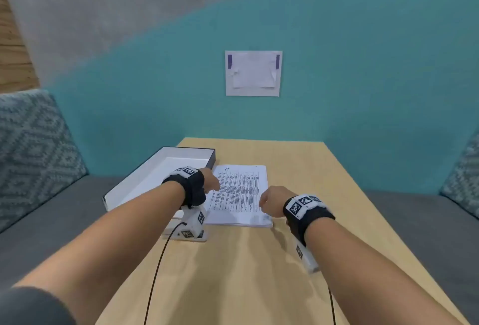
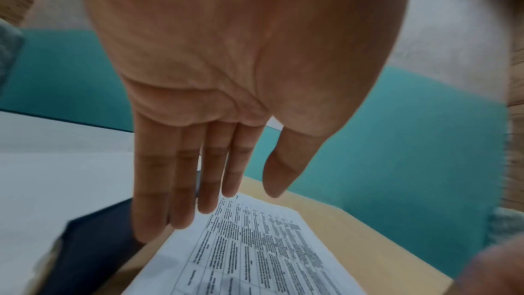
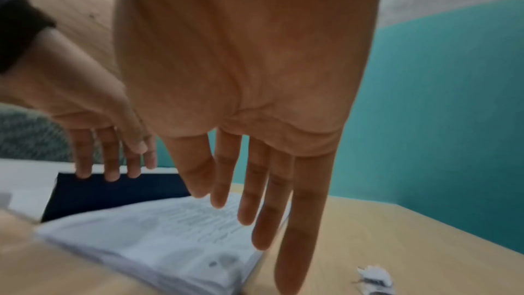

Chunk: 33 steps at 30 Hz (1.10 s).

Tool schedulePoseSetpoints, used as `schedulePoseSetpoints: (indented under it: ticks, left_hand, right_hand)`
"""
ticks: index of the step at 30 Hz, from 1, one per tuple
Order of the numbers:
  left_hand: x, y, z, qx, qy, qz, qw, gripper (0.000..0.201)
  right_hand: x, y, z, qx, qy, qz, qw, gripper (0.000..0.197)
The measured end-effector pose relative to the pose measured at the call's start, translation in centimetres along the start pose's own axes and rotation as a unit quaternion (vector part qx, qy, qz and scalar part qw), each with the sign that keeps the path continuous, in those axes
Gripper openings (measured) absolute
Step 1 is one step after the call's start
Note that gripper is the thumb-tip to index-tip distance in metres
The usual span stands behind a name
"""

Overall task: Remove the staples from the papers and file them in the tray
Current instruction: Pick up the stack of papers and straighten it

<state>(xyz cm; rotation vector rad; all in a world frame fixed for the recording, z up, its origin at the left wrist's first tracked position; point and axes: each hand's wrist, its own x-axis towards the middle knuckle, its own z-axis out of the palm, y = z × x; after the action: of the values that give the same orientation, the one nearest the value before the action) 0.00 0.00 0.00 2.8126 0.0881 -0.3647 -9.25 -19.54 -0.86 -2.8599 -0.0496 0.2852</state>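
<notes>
A stack of printed papers (image 1: 238,195) lies in the middle of the wooden table (image 1: 298,169). A tray (image 1: 155,169), white inside with dark navy walls, sits just left of the stack. My left hand (image 1: 211,182) hovers over the stack's left edge beside the tray wall (image 2: 93,243). Its fingers (image 2: 181,187) are straight and hold nothing above the papers (image 2: 255,255). My right hand (image 1: 269,199) hangs over the stack's right edge (image 3: 159,237), fingers (image 3: 272,210) straight and empty. A small torn paper scrap with a staple (image 3: 374,277) lies on the table right of the stack.
The tray overhangs the table's left edge above a grey bench seat (image 1: 64,221). Patterned cushions (image 1: 33,143) stand at both sides against a teal wall (image 1: 363,78). A sheet (image 1: 253,73) is taped to the wall. Black cables (image 1: 160,260) run along my forearms.
</notes>
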Motion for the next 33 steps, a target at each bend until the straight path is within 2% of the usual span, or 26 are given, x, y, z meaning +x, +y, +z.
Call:
schedulePoseSetpoints:
  ticks: [3,6,9,10,11,12,13,14,15,16,17,18,19,21,22,23,25,28,30,31,33]
  left_hand:
    - [2.0,0.9,1.1,0.057,-0.039,-0.001,0.998,0.044]
    - [4.5,1.9,2.1,0.134,-0.04,-0.011,0.99,0.052]
    - [8.5,1.4,3.9,0.181,-0.108,-0.019,0.977,0.056]
    - [11.9,0.2,5.4,0.208,-0.121,-0.002,0.971,0.054]
    - [18.4,-1.7,7.5,0.25,-0.122,0.03,0.96,0.047]
    - [23.9,-3.1,9.4,0.311,-0.134,0.046,0.94,0.03]
    - [26.3,-3.9,10.2,0.332,-0.138,0.054,0.932,0.011]
    - [26.2,-4.1,9.9,0.337,-0.148,0.047,0.929,0.011]
    - [23.3,-3.5,8.7,0.323,-0.165,0.021,0.932,0.012]
    - [19.8,-2.6,7.4,0.33,-0.159,0.013,0.931,0.009]
    - [14.4,-0.7,5.5,0.337,-0.151,0.024,0.929,0.016]
    - [11.6,0.3,4.5,0.345,-0.147,0.043,0.926,0.024]
    - [11.5,0.6,4.0,0.349,-0.142,0.056,0.925,0.027]
    - [13.8,1.1,4.0,0.365,-0.147,0.066,0.917,0.015]
    - [14.1,1.4,3.9,0.394,-0.155,0.064,0.904,0.007]
    - [14.5,1.6,3.7,0.41,-0.153,0.071,0.896,0.008]
    - [15.8,1.3,3.8,0.394,-0.142,0.087,0.904,0.011]
    - [20.2,0.1,5.7,0.403,-0.101,0.046,0.909,0.015]
    - [23.7,-0.7,7.6,0.396,-0.101,0.052,0.911,0.013]
    - [23.7,-0.8,7.9,0.389,-0.106,0.039,0.914,0.012]
    - [20.1,0.6,6.8,0.372,-0.121,0.05,0.919,0.015]
  right_hand:
    - [2.1,0.7,1.2,-0.02,-0.032,0.003,0.999,0.031]
    - [3.5,1.2,1.6,-0.029,-0.059,0.001,0.998,0.017]
    - [4.2,1.5,1.6,-0.01,-0.069,0.005,0.998,0.019]
    - [4.3,1.7,1.8,-0.007,-0.071,0.006,0.997,0.022]
    - [4.4,1.8,1.8,-0.007,-0.071,0.002,0.997,0.025]
    - [4.5,1.8,1.7,-0.012,-0.075,0.002,0.997,0.027]
    - [4.7,1.9,1.7,-0.013,-0.079,0.0,0.997,0.027]
    - [4.9,2.0,1.8,-0.016,-0.083,-0.003,0.996,0.027]
    - [5.0,2.0,1.8,-0.019,-0.088,-0.005,0.996,0.027]
    - [5.0,2.0,1.7,-0.03,-0.095,-0.005,0.995,0.026]
    - [5.0,1.9,1.8,-0.038,-0.097,-0.008,0.995,0.026]
    - [5.0,1.9,1.8,-0.048,-0.098,-0.012,0.994,0.027]
    - [5.1,1.9,1.9,-0.055,-0.098,-0.015,0.994,0.027]
    - [5.1,2.1,2.0,-0.054,-0.094,-0.017,0.994,0.027]
    - [5.1,2.2,2.1,-0.047,-0.091,-0.018,0.995,0.026]
    - [5.1,2.2,2.0,-0.034,-0.088,-0.018,0.995,0.025]
    - [4.8,2.2,1.9,-0.013,-0.082,-0.015,0.996,0.02]
    - [4.6,2.3,1.9,-0.002,-0.078,-0.015,0.997,0.016]
    - [4.7,2.3,2.1,-0.002,-0.076,-0.017,0.997,0.016]
    - [4.8,2.3,2.2,-0.003,-0.074,-0.017,0.997,0.016]
    - [4.8,2.3,2.2,-0.004,-0.073,-0.016,0.997,0.015]
